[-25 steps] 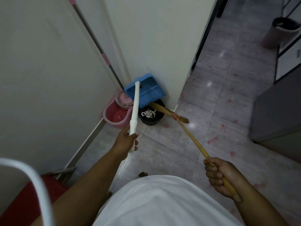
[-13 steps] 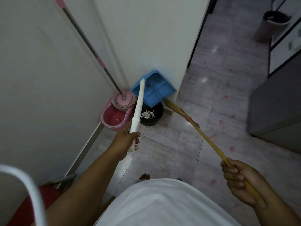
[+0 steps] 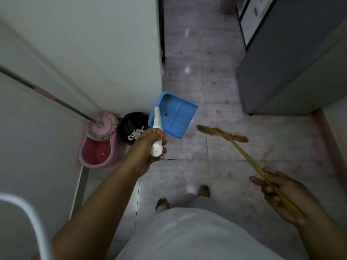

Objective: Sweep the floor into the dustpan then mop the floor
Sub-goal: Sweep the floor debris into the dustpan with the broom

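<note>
Left hand: the left hand sits mid-frame, fingers curled tight round the white handle of the dustpan.
Right hand: the right hand, at lower right, grips the stick of the broom, fingers wrapped over it.
Dustpan axis: the handle runs almost straight up the frame from the fist. The blue pan hangs at its top end, just right of centre, with its back wall to the upper left and its open edge facing lower right.
Broom axis: the stick slants from lower right up and left. Its head spreads crosswise at centre right, just right of the pan and apart from it. I cannot tell whether the bristles touch the floor.
Bin: a black bin with white scraps inside stands in the corner, just left of the pan and partly behind the left hand.
Mop: the mop rests head-down on a pink bucket left of the bin, its pole leaning to the upper left.
Wall: a pale wall closes off the left and the upper middle.
Cabinet: a grey cabinet fills the upper right.
Floor marks: reddish spots dot the tiles.
Feet: bare feet show at lower centre.
</note>
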Motion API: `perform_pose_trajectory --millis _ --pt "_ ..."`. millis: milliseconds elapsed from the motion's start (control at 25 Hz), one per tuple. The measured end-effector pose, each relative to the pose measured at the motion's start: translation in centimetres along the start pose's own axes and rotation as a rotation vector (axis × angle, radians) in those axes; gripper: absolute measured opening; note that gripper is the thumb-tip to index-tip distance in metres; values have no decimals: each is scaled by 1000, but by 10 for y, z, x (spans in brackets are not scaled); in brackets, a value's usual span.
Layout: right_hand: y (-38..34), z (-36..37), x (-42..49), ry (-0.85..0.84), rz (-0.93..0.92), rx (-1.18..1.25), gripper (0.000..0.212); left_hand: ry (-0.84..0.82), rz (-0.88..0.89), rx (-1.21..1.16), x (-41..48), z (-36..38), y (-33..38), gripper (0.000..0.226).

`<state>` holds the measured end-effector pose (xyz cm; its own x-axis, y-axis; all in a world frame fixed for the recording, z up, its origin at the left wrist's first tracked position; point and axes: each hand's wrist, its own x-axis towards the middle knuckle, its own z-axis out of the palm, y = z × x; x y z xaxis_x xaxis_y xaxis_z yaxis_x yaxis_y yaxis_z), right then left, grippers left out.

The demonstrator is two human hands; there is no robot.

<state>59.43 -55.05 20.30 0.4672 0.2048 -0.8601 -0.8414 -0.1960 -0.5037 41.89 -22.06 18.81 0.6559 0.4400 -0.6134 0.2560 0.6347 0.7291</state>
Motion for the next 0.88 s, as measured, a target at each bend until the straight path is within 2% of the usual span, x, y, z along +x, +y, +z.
perform_pose_trajectory --millis 120,240,320,400,480,560,720,800,880 --pt "-2 -29 -1 32 -60 41 22 -55 10 99 32 30 13 33" --pt "-23 -62 0 76 -207 61 20 -134 41 183 61 77 21 47" --pt "-41 -86 0 117 -319 97 22 -172 97 341 77 108 19 45" --pt "-55 -112 2 128 -367 135 38 -176 130 465 90 138 15 38" --pt "-61 -135 4 176 -382 84 31 -161 142 511 102 166 8 22" --pt "-62 -158 8 278 -416 -62 18 -174 168 593 116 201 2 11" --pt "-41 -200 -1 621 -446 -219 5 -271 317 996 144 272 -15 12" --pt "-27 -210 -8 752 -443 -450 12 -344 422 1115 156 299 -21 17" --pt "-20 -214 -15 816 -480 -523 16 -464 497 1133 173 331 -24 19"
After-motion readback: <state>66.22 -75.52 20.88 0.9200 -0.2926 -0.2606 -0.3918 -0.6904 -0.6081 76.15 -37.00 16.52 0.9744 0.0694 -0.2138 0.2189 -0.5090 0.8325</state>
